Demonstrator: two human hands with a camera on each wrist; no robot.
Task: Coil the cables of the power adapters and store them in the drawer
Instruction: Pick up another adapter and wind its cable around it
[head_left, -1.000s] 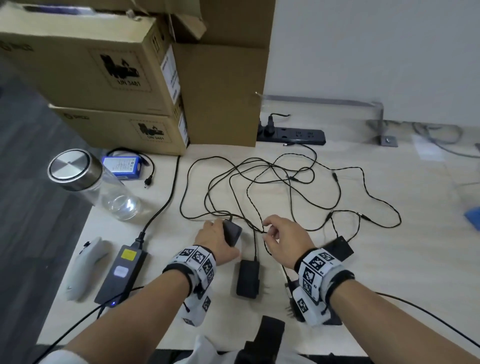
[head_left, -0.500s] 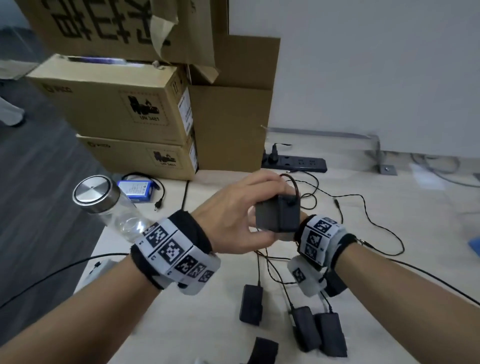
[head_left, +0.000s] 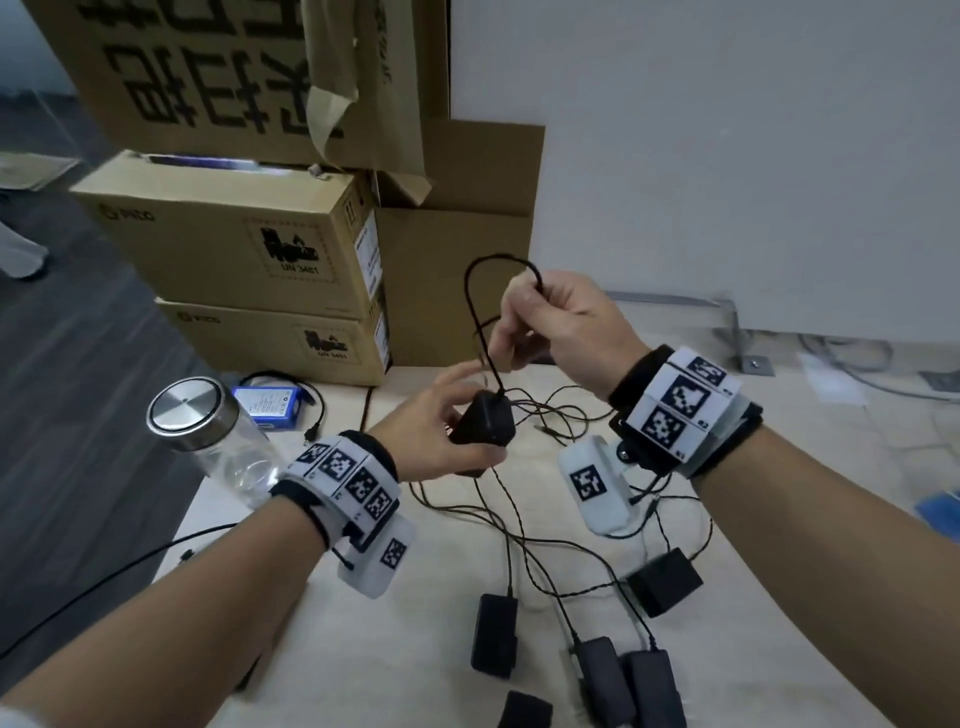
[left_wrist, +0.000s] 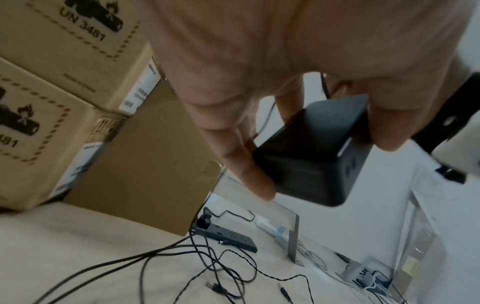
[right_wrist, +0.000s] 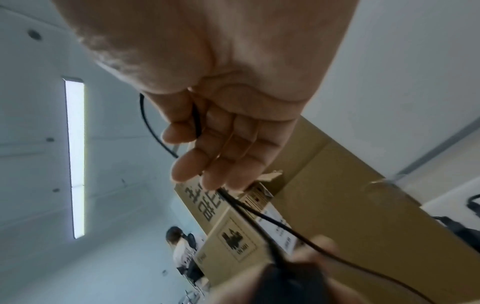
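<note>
Fingers (head_left: 511, 319) pinching cable (head_left: 474, 312) (adapter (head_left: 483, 426) gripped)

A second ago both of your hands lay low on the pale wooden counter (head_left: 363, 649) among the tangled wires; now both are raised above it. Your left hand (head_left: 436, 431) has lifted the small black boxy power adapter (head_left: 483, 426) clear of the surface and grips it between thumb and fingers. Half a second ago your right hand (head_left: 561, 327) sat against that adapter; it has since risen above it, pinching the adapter's thin black cable (head_left: 485, 291), which now arcs in a loop over your fingers.
</note>
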